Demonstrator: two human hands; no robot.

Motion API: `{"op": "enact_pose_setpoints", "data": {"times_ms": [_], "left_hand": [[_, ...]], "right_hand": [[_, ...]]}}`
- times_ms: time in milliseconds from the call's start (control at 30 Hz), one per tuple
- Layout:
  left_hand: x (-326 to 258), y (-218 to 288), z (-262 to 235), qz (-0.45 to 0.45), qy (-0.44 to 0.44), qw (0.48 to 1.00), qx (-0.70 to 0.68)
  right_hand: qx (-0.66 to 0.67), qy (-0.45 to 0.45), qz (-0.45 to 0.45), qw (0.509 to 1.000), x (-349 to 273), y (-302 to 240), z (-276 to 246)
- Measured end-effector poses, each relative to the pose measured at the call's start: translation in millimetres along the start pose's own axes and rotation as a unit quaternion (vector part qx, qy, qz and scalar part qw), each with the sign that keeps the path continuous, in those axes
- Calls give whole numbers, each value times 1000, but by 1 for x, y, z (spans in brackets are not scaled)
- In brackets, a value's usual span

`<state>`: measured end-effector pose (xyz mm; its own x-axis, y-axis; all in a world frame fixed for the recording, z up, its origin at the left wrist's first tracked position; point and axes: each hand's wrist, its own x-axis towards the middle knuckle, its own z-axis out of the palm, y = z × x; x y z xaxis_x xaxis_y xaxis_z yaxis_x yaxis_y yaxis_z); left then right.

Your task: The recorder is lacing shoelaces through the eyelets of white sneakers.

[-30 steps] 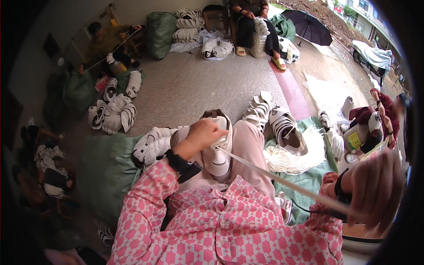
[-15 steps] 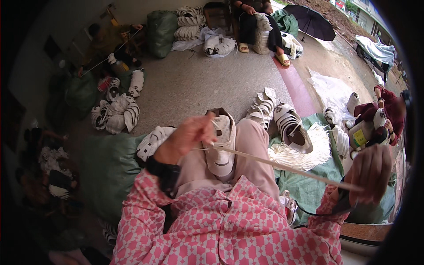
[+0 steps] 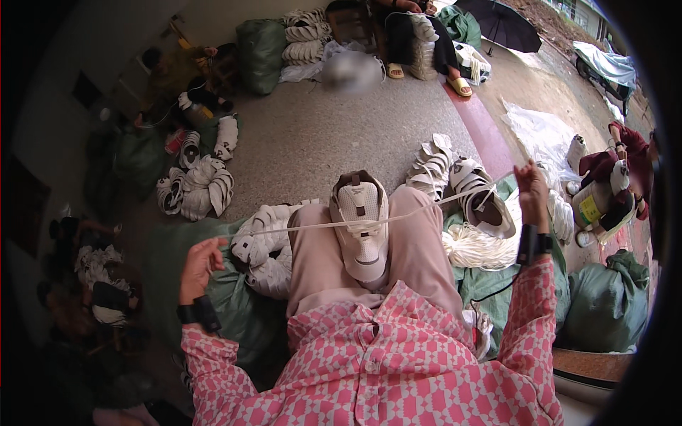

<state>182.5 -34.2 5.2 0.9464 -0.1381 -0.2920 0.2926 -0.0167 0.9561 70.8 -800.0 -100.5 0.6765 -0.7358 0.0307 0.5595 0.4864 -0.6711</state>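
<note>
A white sneaker (image 3: 364, 254) with dark patches and a brown heel lining rests between my thighs, its toe toward me. A pale shoelace (image 3: 312, 227) passes through the front of the shoe and stretches out to both sides. My left hand (image 3: 202, 266), above the left green sack, pinches one end, fingers closed. Out to the right and higher, my right hand (image 3: 533, 195) grips the other end between closed fingers. Below my right hand lies a bundle of loose white laces (image 3: 483, 247).
Stacked white shoe uppers (image 3: 430, 170) and a shoe (image 3: 486, 202) stand by my right knee. More white shoes (image 3: 266, 245) lie at my left thigh on a green sack (image 3: 245, 316). Several people sit around with shoes; another green sack (image 3: 604, 302) is at right.
My hands have spread apart: the left moved left and down from the shoe, the right moved up and inward. The lace now runs out both sides of the shoe instead of only rightward.
</note>
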Motion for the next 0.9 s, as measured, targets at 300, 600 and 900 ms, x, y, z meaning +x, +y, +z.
{"op": "enact_pose_setpoints", "data": {"times_ms": [300, 600, 900], "left_hand": [[16, -6, 214, 411, -153, 813, 383], [65, -43, 293, 294, -237, 867, 325], [71, -47, 303, 323, -246, 829, 385]], "right_hand": [[-562, -392, -197, 702, -129, 122, 135], [-579, -539, -150, 593, -170, 125, 165], [-555, -523, -101, 639, -162, 130, 163]]}}
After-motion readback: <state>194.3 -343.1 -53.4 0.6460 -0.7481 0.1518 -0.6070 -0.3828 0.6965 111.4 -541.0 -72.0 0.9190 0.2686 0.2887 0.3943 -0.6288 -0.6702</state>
